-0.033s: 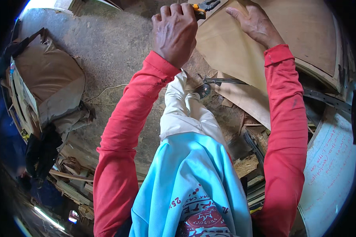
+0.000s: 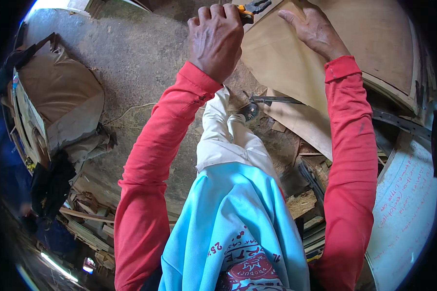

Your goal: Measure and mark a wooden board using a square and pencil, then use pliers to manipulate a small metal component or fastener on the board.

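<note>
My left hand (image 2: pixel 216 41) is closed around an orange-and-black hand tool (image 2: pixel 247 15), whose dark jaw pokes out past the knuckles at the upper edge; its handle is hidden in my fist. On the right, my right hand (image 2: pixel 319 33) grips a thin brown sheet (image 2: pixel 272 51), with the thumb stretched along its face. The fingertips of that hand are out of sight. The sheet bends near the hand and slopes down toward the floor. Both forearms are in red sleeves.
Behind the sheet lies a larger brown board (image 2: pixel 374 39) on a stack. A dark metal bar (image 2: pixel 398 122) and a white panel with red handwriting (image 2: pixel 403 203) are at right. To the left stands a brown-covered bundle (image 2: pixel 58 92); wood scraps (image 2: pixel 90 228) lie below it. A thin cord (image 2: pixel 128 111) crosses the floor.
</note>
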Motion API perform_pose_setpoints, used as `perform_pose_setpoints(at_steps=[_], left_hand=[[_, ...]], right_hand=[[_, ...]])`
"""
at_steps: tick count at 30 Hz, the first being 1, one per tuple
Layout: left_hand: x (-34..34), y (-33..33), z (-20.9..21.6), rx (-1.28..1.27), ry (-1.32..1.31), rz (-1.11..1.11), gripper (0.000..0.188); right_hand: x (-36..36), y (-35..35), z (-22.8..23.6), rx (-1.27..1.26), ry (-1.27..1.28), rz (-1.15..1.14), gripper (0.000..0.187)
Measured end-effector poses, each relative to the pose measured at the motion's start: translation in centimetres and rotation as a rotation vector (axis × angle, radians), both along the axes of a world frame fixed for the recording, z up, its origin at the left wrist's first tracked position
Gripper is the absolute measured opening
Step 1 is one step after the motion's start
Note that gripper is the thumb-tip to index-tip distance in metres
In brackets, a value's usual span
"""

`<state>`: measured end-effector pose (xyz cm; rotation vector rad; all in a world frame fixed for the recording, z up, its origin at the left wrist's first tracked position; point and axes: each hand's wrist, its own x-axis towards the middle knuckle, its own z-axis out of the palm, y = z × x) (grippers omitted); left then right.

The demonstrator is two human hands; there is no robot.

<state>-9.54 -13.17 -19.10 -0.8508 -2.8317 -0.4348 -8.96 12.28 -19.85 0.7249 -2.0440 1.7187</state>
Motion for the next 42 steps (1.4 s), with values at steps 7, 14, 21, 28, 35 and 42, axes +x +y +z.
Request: perform_pose_setpoints(at_steps=[7, 14, 21, 28, 35, 42], left_hand=[[0.3, -0.6, 0.5, 0.0, 0.039, 0.0, 0.028], [0.2, -0.7, 2.4, 0.086, 0.011, -0.019, 0.02], [0.2, -1.0, 1.3, 0.108, -0.076, 0.024, 0.019], [0.4, -0.5, 1.8, 0.191, -0.246, -0.027, 0.02], [1.3, 0.5, -2.0, 0.344, -0.405, -0.081, 0.027], [4.4, 2.4, 0.3, 1.08, -1.397, 0.226, 0.015]], right_hand=[[0.5, 1.7, -1.6, 0.969, -0.477, -0.353, 0.037], [3.0, 1.0, -0.6, -0.051, -0.716, 0.187, 0.093], [0.7, -2.8, 3.9, 0.819, -0.424, -0.346, 0.08], [-1.4, -4.1, 5.5, 0.563, -0.295, -0.485, 0.046], [-1.2, -3.1, 4.5, 0.466, -0.45, -0.435, 0.034], [-2.0, -5.0, 5.3, 0.606, -0.403, -0.486, 0.048]])
